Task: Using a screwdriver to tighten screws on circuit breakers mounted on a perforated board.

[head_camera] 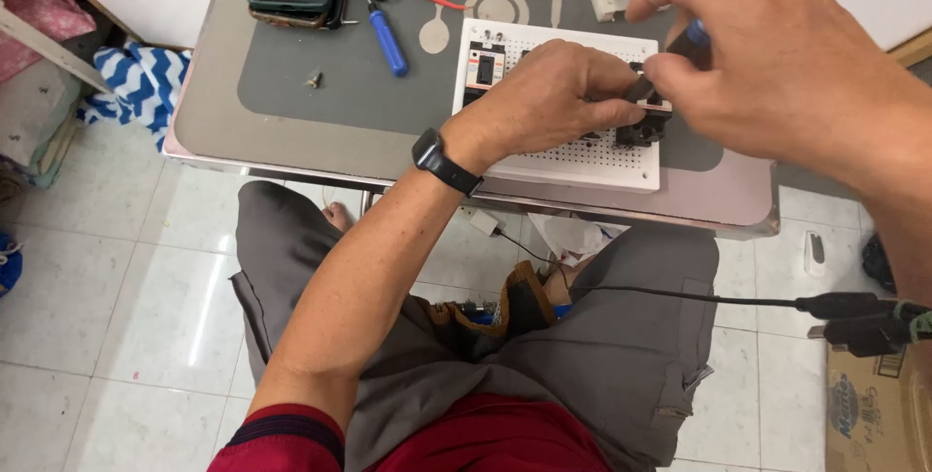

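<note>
The left hand (558, 93) pins a small black component (643, 127) to the white perforated board (582, 156) — steadying it — while the right hand (777, 64) keeps its grip clenched on a blue-handled screwdriver (691, 42) above.

small black component (643, 127) upright on white perforated board (582, 156), screwdriver (691, 45) above.

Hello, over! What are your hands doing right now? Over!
Left hand steadies small black part on white perforated board. Right hand grips blue-handled screwdriver over it. Spare blue screwdriver lies clear, left.
</note>
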